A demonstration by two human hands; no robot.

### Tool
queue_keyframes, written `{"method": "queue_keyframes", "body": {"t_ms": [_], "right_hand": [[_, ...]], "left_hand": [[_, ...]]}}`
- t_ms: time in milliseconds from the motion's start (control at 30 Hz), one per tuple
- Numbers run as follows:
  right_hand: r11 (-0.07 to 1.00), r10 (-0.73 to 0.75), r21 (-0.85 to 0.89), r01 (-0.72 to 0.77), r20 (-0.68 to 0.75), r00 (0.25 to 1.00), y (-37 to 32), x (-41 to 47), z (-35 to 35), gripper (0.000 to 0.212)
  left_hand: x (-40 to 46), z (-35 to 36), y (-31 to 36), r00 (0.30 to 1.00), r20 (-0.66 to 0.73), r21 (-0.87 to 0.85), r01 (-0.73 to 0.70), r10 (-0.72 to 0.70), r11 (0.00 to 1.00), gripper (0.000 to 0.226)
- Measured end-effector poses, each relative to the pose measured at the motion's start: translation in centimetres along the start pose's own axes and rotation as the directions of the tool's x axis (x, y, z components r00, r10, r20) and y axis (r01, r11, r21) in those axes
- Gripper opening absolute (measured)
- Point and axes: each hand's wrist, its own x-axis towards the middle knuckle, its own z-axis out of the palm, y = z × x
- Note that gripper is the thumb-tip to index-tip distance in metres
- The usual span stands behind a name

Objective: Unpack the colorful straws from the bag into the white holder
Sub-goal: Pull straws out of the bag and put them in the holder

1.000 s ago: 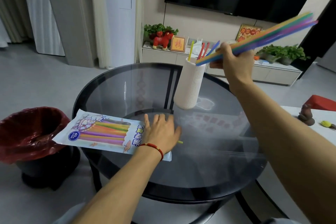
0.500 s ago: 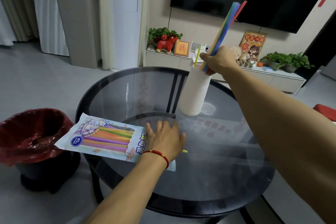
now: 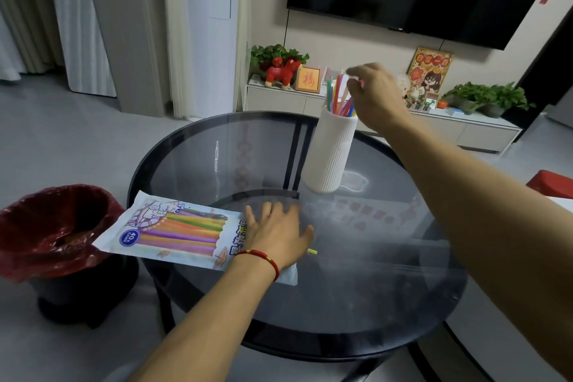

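Note:
A white ribbed holder (image 3: 330, 152) stands upright at the far side of the round glass table (image 3: 356, 304). Several colourful straws (image 3: 338, 96) stick out of its top. My right hand (image 3: 376, 94) hovers just above and to the right of them, fingers curled near their tips; whether it still grips any is unclear. The straw bag (image 3: 173, 231) lies flat at the table's left edge, with straws showing inside. My left hand (image 3: 276, 231) presses flat on the bag's right end. A yellow straw tip (image 3: 312, 251) pokes out beside that hand.
A bin lined with a red bag (image 3: 52, 232) stands on the floor left of the table. Behind the table runs a low white cabinet (image 3: 483, 133) with plants and ornaments. A red object (image 3: 552, 184) sits at the right edge.
My right hand swung the bundle of straws upright and lowered it into the holder; the straws now stand inside. The left hand stayed on the bag.

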Motion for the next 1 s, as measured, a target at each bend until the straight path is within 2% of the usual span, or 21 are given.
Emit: {"method": "queue_keyframes", "body": {"t_ms": [100,133,167,233,300,333,400,467,567,733,833,933,1000], "right_hand": [[0.996,-0.016,0.08,0.029,-0.159,0.987,0.6,-2.3,-0.1,0.032],[0.994,-0.018,0.102,0.038,-0.187,0.982,0.9,-3.7,-0.1,0.026],[0.993,-0.032,0.112,0.049,-0.151,0.988,1.3,-5.4,0.1,0.022],[0.989,-0.057,0.14,0.041,0.114,0.992,2.1,-9.9,1.4,0.02],[0.989,-0.065,0.145,0.005,0.409,0.91,2.7,-15.0,3.4,0.02],[0.987,-0.069,0.16,-0.013,0.494,0.867,2.8,-17.6,4.5,0.021],[0.975,-0.091,0.221,-0.038,0.544,0.834,2.8,-21.8,6.4,0.028],[0.959,-0.105,0.279,-0.045,0.5,0.859,2.9,-23.9,7.6,0.037],[0.94,-0.12,0.337,-0.049,0.462,0.879,3.1,-24.1,8.2,0.037],[0.882,-0.057,0.451,-0.136,0.389,0.92,2.8,-24.3,8.7,0.032],[0.814,0.006,0.542,-0.21,0.354,0.935,2.4,-24.6,8.9,0.03],[0.768,-0.023,0.606,-0.207,0.348,0.937,1.6,-25.0,9.2,0.039],[0.747,-0.027,0.629,-0.218,0.355,0.935,1.4,-24.7,9.3,0.035]], "left_hand": [[-0.3,-0.1,-1.0,0.996,0.065,0.024,-0.06,0.059,0.998,0.087],[-0.5,-0.2,-1.4,0.994,0.086,0.039,-0.076,0.072,0.996,0.097],[-0.7,-0.2,-1.7,0.992,0.1,0.061,-0.088,0.082,0.994,0.108],[-1.2,-0.1,-2.4,0.987,0.133,0.133,-0.11,0.092,0.985,0.127],[-1.4,0.0,-3.1,0.977,0.195,0.184,-0.125,0.089,0.975,0.141],[-1.6,-0.1,-3.5,0.97,0.23,0.19,-0.127,0.081,0.974,0.146],[-1.8,-0.4,-4.5,0.959,0.274,0.189,-0.132,0.077,0.973,0.153],[-2.0,-0.8,-5.4,0.946,0.306,0.195,-0.171,0.106,0.966,0.155],[-2.1,-1.6,-5.5,0.934,0.316,0.158,-0.225,0.167,0.961,0.15],[-2.1,-2.7,-4.5,0.955,0.143,0.146,-0.28,0.26,0.949,0.127],[-2.0,-2.9,-3.8,0.955,0.041,0.181,-0.295,0.292,0.938,0.124],[-2.0,-2.7,-3.2,0.947,0.032,0.178,-0.32,0.319,0.931,0.124],[-1.9,-2.5,-3.0,0.942,0.023,0.168,-0.332,0.334,0.928,0.123]]}}
